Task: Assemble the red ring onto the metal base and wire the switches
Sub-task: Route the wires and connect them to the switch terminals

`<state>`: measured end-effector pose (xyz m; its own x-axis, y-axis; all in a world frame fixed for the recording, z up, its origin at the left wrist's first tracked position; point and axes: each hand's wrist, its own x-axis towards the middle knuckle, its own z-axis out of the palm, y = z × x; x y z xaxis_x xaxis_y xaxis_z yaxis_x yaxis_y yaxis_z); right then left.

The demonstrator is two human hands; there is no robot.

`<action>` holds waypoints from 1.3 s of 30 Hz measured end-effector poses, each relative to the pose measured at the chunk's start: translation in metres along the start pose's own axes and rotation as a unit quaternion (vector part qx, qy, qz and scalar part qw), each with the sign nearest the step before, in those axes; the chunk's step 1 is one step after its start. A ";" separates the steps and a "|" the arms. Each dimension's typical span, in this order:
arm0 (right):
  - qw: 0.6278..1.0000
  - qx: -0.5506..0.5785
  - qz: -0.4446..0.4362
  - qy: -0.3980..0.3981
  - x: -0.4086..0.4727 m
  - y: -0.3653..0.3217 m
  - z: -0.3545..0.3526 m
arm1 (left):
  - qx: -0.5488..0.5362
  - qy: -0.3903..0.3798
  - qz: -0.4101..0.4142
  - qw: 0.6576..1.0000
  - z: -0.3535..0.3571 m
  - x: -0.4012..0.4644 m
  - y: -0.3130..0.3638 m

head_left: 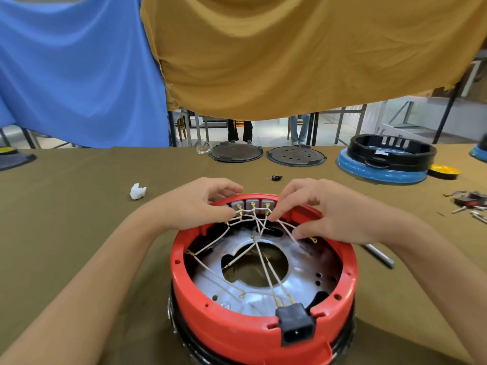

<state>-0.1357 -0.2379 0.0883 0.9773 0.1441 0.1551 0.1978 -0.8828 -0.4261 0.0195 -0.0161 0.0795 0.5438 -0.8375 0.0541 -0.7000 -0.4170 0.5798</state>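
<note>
Red plastic is circling the middle of the view: the red ring (237, 330) is sitting on the metal base (297, 288), whose shiny plate with a large round hole is showing inside it, all resting on an olive-covered table (79, 196). At the ring's far rim a row of grey switches (252, 204) is standing with brass terminals, and both hands are meeting right there, one at each end of the row.

The left hand (200, 204) is curling over the far-left rim, its thumb and forefinger closing together on a white wire (243, 213) at the leftmost visible switch terminal. The right hand (326, 214) is arching over the far-right rim, fingers bent, with fingertips (274, 216) pressing down at the terminal of the rightmost switch; its thumb is lying lower, against another strand, though whether it is actually pinching that strand is unclear.

Thin white wires tipped with brass ring lugs are fanning from the switches across the opening, several running down to a black power socket (296, 325) seated in a notch at the ring's near edge. Small screw holes are dotting the ring's rim.

Beyond the hands, a crumpled white scrap (137, 191) is lying to the left, and two dark round lids (235, 153) are resting at the table's far edge.
</note>
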 end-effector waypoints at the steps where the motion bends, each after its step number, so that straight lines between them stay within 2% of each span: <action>1: 1.000 0.005 0.004 0.011 0.000 0.001 0.001 | 0.003 0.002 0.001 1.000 0.000 0.000 0.001; 5: 0.994 0.019 0.015 0.102 0.007 0.004 0.009 | 0.018 0.016 0.014 1.000 0.003 0.001 0.004; 11: 0.994 -0.038 0.072 0.074 0.023 0.002 0.011 | 0.018 0.003 0.027 0.999 0.011 0.006 0.005; 18: 0.989 -0.122 0.036 0.072 0.025 -0.003 0.016 | 0.001 -0.016 0.035 0.999 0.009 0.004 0.007; 23: 0.987 -0.141 0.030 0.074 0.027 -0.001 0.018 | -0.001 -0.009 0.036 0.999 0.012 0.004 0.009; 31: 0.983 0.034 0.088 0.160 0.020 0.011 0.014 | -0.046 -0.007 0.007 0.999 0.007 0.003 0.003; 36: 0.968 0.095 0.137 0.186 0.012 0.021 0.007 | -0.045 0.044 0.008 0.998 0.012 0.006 0.007; 39: 0.956 0.139 0.153 0.208 0.011 0.023 0.007 | -0.059 0.098 -0.025 0.993 0.015 0.011 0.004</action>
<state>-0.1204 -0.2532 0.0741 0.8892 -0.3434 0.3024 -0.0228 -0.6933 -0.7203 0.0156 -0.0326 0.0699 0.6647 -0.7269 0.1725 -0.6166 -0.4035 0.6760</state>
